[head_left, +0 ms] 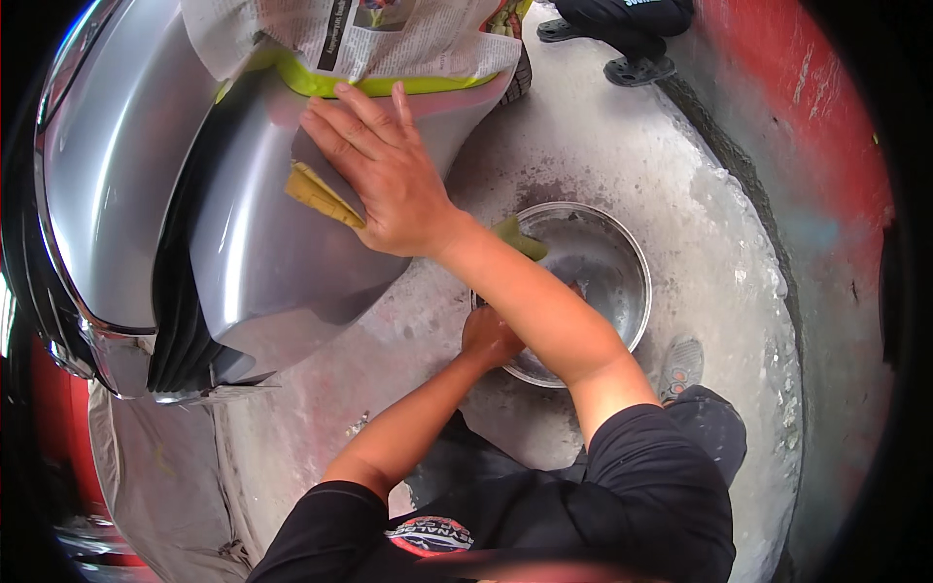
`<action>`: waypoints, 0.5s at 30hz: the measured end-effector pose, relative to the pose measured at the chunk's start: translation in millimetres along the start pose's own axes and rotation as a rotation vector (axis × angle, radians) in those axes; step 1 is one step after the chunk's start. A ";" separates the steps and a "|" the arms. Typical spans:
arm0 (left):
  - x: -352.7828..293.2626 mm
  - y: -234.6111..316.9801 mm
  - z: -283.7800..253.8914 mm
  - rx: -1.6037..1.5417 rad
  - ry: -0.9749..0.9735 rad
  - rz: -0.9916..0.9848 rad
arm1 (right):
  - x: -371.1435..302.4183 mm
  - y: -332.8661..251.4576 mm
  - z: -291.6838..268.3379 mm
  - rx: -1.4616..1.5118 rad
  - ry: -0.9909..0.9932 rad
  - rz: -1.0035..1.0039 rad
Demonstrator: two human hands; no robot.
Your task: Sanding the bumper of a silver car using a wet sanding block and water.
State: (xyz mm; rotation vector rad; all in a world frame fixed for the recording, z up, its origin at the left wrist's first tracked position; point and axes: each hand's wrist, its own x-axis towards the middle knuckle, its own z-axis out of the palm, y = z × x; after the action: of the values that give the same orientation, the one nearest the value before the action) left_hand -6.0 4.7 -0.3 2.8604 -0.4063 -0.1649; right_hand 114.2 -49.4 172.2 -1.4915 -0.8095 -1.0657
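Student: In the head view, what do the hands show?

Tutor: The right hand (389, 185) lies palm down on a silver car panel (258, 223), fingers spread, a folded yellow sheet (319, 192) projecting from its thumb side. The left hand (491, 338) reaches over the near left rim of a round metal basin (624, 262) on the floor; the right forearm (535, 291) covers part of it, so whether its fingers close on anything cannot be told. An olive-green piece (520, 238) lies at the basin's upper left rim.

Student: How far has the work come?

Tutor: Masking is in place: newspaper (428, 49), edged with bright green tape (311, 80), borders the panel's upper edge. The panel's sheen is uneven (perhaps mere reflection), so how much surface has been treated cannot be judged. With the sheet at hand and the covering on, work appears under way, not finished.

Student: And the writing?

Tutor: Printed columns on the newspaper; a round emblem (432, 535) with capitals on the dark shirt (544, 525); pale lettering on another person's dark trousers (632, 19). No maker's mark is discernible on panel or basin.
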 end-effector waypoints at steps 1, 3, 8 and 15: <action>-0.1 -1.1 0.2 0.006 0.030 0.025 | -2.2 0.1 0.0 -0.007 -0.023 0.008; -1.6 3.0 -1.6 0.005 0.024 0.010 | -3.9 0.8 -2.6 -0.018 -0.045 0.016; 1.8 5.9 -5.8 0.048 -0.049 -0.015 | -8.3 7.1 -12.4 -0.042 -0.085 0.006; 1.8 9.1 -13.3 -0.037 -0.112 -0.057 | -26.7 37.7 -24.0 -0.046 -0.077 0.034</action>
State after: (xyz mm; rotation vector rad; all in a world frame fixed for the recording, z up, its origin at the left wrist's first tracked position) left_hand -4.8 -1.2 14.7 2.8360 -0.3392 -0.3411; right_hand 134.0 -78.6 133.9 -1.5880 -0.8159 -1.0128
